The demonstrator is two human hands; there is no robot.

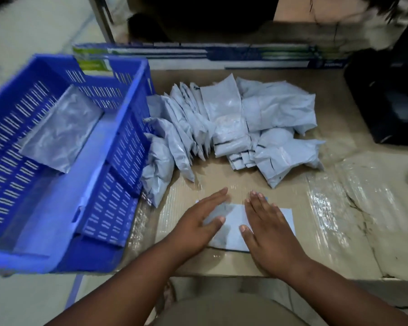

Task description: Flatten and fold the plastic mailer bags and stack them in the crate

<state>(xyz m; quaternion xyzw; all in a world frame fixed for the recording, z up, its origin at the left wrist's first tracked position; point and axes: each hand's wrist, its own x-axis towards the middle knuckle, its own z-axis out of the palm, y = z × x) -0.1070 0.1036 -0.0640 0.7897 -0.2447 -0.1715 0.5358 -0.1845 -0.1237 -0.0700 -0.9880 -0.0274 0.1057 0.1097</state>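
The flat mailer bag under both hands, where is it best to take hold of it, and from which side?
Probably the right short edge of the flat mailer bag, coming from the right. The bag lies flat on the cardboard, and that edge pokes out past the right hand, while the left hand covers the other end.

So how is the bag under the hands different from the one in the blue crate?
The bag under the hands lies on the cardboard table, pressed by both open hands, left and right; the bag in the crate lies untouched, tilted against the blue crate. Both are grey and flattened.
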